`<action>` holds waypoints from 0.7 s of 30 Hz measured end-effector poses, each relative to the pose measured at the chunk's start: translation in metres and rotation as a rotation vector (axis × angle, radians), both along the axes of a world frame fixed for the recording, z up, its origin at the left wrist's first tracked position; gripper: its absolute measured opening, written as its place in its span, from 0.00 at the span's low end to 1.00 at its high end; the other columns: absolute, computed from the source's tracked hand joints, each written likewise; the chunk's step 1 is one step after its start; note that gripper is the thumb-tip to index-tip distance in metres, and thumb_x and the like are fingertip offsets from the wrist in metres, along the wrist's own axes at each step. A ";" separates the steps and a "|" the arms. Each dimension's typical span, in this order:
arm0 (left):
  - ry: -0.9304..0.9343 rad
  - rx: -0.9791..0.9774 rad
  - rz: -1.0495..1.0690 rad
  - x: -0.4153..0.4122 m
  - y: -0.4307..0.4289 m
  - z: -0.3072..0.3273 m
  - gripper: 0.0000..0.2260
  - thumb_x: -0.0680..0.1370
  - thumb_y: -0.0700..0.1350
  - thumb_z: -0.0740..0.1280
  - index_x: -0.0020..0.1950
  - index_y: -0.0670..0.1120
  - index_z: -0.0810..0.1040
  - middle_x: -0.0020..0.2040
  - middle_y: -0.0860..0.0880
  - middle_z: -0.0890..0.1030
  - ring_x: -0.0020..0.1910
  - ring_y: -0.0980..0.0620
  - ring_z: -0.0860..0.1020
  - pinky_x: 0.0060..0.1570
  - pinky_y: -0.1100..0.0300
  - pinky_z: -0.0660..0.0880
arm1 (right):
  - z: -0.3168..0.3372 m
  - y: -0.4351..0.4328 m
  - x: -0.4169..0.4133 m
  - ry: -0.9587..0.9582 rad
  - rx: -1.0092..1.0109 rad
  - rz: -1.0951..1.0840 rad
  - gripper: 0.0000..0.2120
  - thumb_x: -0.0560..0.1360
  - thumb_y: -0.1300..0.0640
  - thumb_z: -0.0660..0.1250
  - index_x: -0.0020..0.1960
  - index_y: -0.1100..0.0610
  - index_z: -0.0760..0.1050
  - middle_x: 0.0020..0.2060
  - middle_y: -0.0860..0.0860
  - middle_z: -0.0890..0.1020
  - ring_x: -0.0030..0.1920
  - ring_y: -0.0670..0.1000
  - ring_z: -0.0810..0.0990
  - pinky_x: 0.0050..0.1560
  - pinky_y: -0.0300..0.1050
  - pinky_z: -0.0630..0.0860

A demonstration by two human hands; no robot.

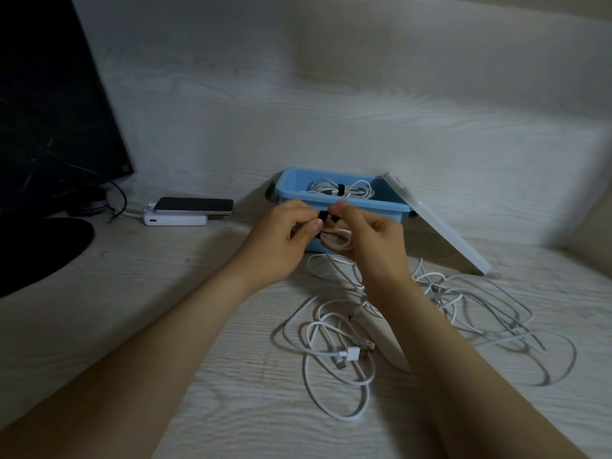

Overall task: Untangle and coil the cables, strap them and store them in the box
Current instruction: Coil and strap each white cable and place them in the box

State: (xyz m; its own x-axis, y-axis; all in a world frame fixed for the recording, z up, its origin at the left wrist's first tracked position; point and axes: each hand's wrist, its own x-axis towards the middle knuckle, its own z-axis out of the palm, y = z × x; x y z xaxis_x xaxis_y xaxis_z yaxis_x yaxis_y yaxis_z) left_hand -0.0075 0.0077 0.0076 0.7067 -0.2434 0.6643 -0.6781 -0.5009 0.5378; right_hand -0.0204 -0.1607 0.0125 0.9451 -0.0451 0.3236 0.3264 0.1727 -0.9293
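Mid-frame, right in front of the blue box [381, 212], right hand's [374, 240] grip is closed on the coiled cable [337, 241] so it can't spring loose while left hand [281, 240] pinches the black strap [323, 215] round it, tangled cables [344, 353] lying lower right.

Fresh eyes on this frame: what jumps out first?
Mid-frame, the left hand pinches a black strap on a coiled white cable gripped by the right hand. Just behind, the open blue box holds one strapped coil. Tangled white cables sprawl on the table, nearer the camera.
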 end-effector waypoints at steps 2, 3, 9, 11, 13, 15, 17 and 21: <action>-0.022 0.048 0.012 -0.001 -0.002 -0.003 0.16 0.84 0.41 0.67 0.38 0.55 0.74 0.41 0.52 0.74 0.41 0.56 0.75 0.43 0.63 0.69 | -0.004 0.000 0.002 -0.052 -0.079 -0.043 0.07 0.81 0.60 0.72 0.50 0.63 0.86 0.42 0.57 0.89 0.46 0.54 0.89 0.50 0.47 0.85; -0.025 0.068 0.015 -0.001 -0.002 -0.004 0.14 0.84 0.41 0.67 0.38 0.51 0.76 0.42 0.51 0.75 0.42 0.55 0.76 0.44 0.62 0.70 | -0.007 -0.001 0.004 -0.065 -0.105 -0.068 0.06 0.81 0.61 0.72 0.51 0.63 0.85 0.41 0.56 0.89 0.45 0.53 0.89 0.50 0.49 0.86; -0.032 0.083 0.077 -0.004 -0.004 -0.006 0.06 0.82 0.42 0.71 0.46 0.45 0.87 0.43 0.50 0.77 0.41 0.55 0.78 0.42 0.61 0.73 | -0.016 0.003 0.011 -0.164 -0.275 -0.205 0.22 0.82 0.60 0.71 0.74 0.55 0.72 0.38 0.54 0.88 0.43 0.53 0.88 0.52 0.52 0.85; -0.038 0.059 0.094 -0.005 -0.006 -0.006 0.04 0.80 0.42 0.73 0.48 0.46 0.88 0.42 0.52 0.78 0.41 0.56 0.78 0.42 0.64 0.73 | -0.017 0.004 0.014 -0.182 -0.304 -0.284 0.11 0.81 0.59 0.72 0.63 0.58 0.79 0.37 0.51 0.88 0.42 0.48 0.88 0.50 0.54 0.86; -0.036 0.032 0.106 -0.005 -0.007 -0.006 0.03 0.79 0.42 0.74 0.48 0.47 0.89 0.42 0.54 0.80 0.41 0.56 0.80 0.42 0.64 0.74 | -0.017 0.002 0.015 -0.231 -0.361 -0.339 0.02 0.80 0.60 0.73 0.49 0.57 0.81 0.36 0.49 0.87 0.39 0.48 0.88 0.47 0.57 0.85; -0.028 0.013 0.102 -0.005 -0.007 -0.006 0.03 0.77 0.42 0.76 0.48 0.50 0.89 0.41 0.56 0.81 0.41 0.57 0.81 0.43 0.66 0.74 | -0.017 0.001 0.017 -0.282 -0.415 -0.368 0.04 0.79 0.60 0.74 0.46 0.57 0.82 0.36 0.47 0.87 0.39 0.44 0.87 0.45 0.49 0.84; -0.006 0.001 0.096 -0.005 -0.006 -0.007 0.05 0.76 0.42 0.78 0.49 0.51 0.90 0.41 0.56 0.83 0.41 0.58 0.82 0.43 0.67 0.75 | -0.015 -0.001 0.016 -0.318 -0.473 -0.393 0.03 0.78 0.59 0.75 0.47 0.58 0.84 0.37 0.45 0.86 0.38 0.42 0.85 0.42 0.39 0.81; 0.031 -0.004 0.085 -0.005 -0.006 -0.009 0.07 0.74 0.42 0.79 0.50 0.51 0.90 0.41 0.57 0.83 0.41 0.59 0.83 0.42 0.69 0.75 | -0.016 -0.005 0.021 -0.294 -0.481 -0.449 0.05 0.78 0.56 0.76 0.44 0.55 0.84 0.35 0.44 0.85 0.38 0.43 0.84 0.41 0.37 0.78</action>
State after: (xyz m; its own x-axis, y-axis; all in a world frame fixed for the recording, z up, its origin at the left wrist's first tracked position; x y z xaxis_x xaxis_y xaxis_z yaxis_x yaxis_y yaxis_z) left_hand -0.0123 0.0014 -0.0019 0.7453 -0.1785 0.6424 -0.6157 -0.5539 0.5605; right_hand 0.0006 -0.1659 -0.0035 0.7392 -0.1974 0.6438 0.5185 -0.4432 -0.7313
